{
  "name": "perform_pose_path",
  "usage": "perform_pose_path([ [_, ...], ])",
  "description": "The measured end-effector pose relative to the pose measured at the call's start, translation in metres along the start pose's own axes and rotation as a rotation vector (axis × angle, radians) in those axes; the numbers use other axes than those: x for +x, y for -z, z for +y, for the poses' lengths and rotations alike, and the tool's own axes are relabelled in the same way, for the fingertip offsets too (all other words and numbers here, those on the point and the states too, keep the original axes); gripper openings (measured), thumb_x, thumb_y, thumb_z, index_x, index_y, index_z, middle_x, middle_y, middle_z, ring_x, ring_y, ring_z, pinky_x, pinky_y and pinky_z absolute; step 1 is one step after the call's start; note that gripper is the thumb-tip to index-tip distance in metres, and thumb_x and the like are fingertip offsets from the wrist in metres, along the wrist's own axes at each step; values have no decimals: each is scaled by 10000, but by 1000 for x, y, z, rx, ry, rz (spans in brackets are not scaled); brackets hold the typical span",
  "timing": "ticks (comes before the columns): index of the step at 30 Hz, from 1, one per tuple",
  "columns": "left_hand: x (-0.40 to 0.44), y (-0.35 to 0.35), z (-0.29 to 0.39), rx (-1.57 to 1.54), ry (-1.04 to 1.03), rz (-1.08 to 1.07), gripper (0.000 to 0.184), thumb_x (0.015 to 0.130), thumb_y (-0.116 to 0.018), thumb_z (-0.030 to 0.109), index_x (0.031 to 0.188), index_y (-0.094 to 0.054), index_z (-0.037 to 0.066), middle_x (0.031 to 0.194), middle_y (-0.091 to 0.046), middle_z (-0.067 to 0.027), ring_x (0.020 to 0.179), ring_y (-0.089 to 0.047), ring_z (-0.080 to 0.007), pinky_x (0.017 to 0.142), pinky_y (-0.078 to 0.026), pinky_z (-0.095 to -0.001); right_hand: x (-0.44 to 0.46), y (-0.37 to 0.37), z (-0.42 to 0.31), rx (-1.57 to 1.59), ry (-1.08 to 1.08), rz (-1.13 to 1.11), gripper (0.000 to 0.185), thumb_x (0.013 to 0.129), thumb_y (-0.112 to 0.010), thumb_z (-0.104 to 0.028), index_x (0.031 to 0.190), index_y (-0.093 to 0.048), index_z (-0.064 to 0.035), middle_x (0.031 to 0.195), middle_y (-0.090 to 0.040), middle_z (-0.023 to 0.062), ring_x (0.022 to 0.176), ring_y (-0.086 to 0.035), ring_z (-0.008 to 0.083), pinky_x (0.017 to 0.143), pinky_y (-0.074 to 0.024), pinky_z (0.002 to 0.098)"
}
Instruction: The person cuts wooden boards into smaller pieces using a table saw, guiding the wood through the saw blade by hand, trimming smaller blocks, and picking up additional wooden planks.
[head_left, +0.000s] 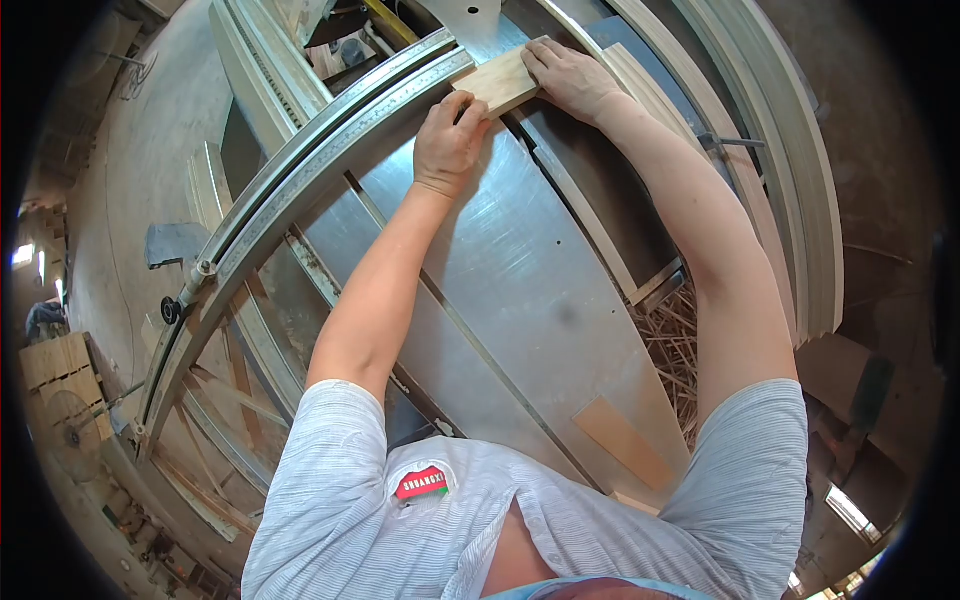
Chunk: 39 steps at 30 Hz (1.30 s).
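A short, pale wooden board [503, 80] lies at the far part of a metal machine table [520, 270], against the end of a metal rail [345, 135]. My left hand [450, 140] pinches its near left corner with curled fingers. At the board's right end my right hand [572, 80] is closed over the edge, fingers on top and the thumb side hidden. Both arms reach forward over the table. What lies under the board cannot be seen.
Long wooden strips [805, 200] are stacked along the right side. Thin offcuts [668, 340] fill a gap beside the table. A flat brown wood piece [622, 440] lies near my body. On the left are a black knob [171, 310] on the rail and a standing fan [70, 420].
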<state>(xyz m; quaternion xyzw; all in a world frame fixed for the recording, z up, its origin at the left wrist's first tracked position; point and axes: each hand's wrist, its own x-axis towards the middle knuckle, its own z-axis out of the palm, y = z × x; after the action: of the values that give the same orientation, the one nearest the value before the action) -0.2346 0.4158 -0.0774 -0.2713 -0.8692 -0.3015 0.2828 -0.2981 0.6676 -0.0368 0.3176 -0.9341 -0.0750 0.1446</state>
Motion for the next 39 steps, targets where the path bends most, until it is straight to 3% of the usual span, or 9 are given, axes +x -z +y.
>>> perform_pose_path([
  [8,0,1,2,-8,25,1,237,864,-784,137,1090,-713,113,1158,-652,-65,1039,-672,-293,865,-574,-386,0,0,-2,-50,-5,10,641,882,-778,-234,1431,-550,5,1457,-581,152,1391,-534,314,1141,-486,375],
  [9,0,1,1,-8,26,0,237,864,-784,137,1090,-713,113,1158,-652,-65,1039,-672,-293,865,-574,-386,0,1,-2,-32,-7,-3,586,908,-737,-212,1425,-560,2,1472,-573,153,1397,-530,321,1140,-485,385],
  [11,0,-1,0,1,-20,49,269,826,-799,137,1074,-699,146,1139,-640,-50,941,-667,-276,814,-574,-389,-1,1,-3,-14,-9,-17,534,935,-695,-189,1419,-569,-2,1487,-565,153,1402,-527,327,1140,-485,396],
  [13,0,-1,0,1,-18,45,267,825,-800,137,1072,-700,146,1137,-641,-49,937,-668,-275,814,-574,-388,-2,-1,-3,-20,-10,13,634,872,-781,-213,1424,-557,5,1447,-585,146,1379,-539,305,1129,-494,369],
  [21,-2,-3,1,-29,26,25,251,826,-802,148,1060,-712,142,1133,-646,-43,937,-695,-271,793,-580,-378,-5,-4,-5,-14,-34,41,612,872,-777,-197,1414,-564,-7,1453,-585,154,1392,-532,315,1152,-474,382],
  [23,-2,-2,1,4,9,28,220,873,-800,159,1078,-724,128,1155,-643,-42,887,-710,-230,747,-587,-348,-6,-4,-5,-11,-32,35,611,873,-777,-198,1414,-564,-8,1454,-585,156,1395,-530,316,1157,-469,385],
  [39,-2,0,3,34,26,25,227,848,-794,172,1057,-710,140,1129,-650,-32,932,-703,-258,767,-583,-366,-1,-5,-6,-7,-56,44,602,933,-722,-208,1467,-521,-17,1497,-550,161,1422,-509,321,1158,-470,396],
])
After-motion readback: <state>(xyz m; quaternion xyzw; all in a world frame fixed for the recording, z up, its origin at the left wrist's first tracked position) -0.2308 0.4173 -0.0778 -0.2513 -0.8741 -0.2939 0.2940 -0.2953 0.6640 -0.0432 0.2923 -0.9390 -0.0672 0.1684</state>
